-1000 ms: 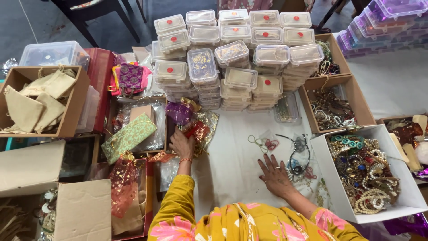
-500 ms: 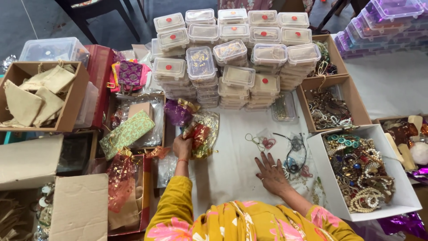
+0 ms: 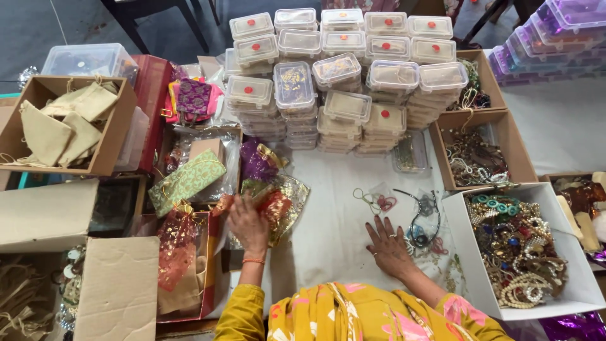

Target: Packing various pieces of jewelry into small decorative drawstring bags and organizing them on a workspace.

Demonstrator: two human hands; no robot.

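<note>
Left hand (image 3: 247,224) rests on a pile of shiny organza gift pouches (image 3: 278,202), red, gold and purple, at the left edge of the white surface (image 3: 334,246). Fingers curled onto the top red-gold pouch; cannot tell whether they pinch it or just press. The pile's long axis runs from near-left to far-right, and the purple pouch (image 3: 255,161) at the far end points toward the stacks.

Right hand (image 3: 388,246) lies flat, palm down, fingers spread apart, holding nothing, fingertips pointing away from the person. Just beyond it sit small clear bags of jewellery (image 3: 424,218), with a dark cord necklace looped upright-ish along the far-near line.

Stacks of clear lidded plastic boxes (image 3: 328,82) fill the far middle. A white box of beaded necklaces (image 3: 514,246) is right of the right hand, a brown cardboard box of jewellery (image 3: 476,151) behind it. A green brocade pouch (image 3: 186,180) lies tilted left of the pile. A cardboard box of beige cloth bags (image 3: 63,123) is far left.
</note>
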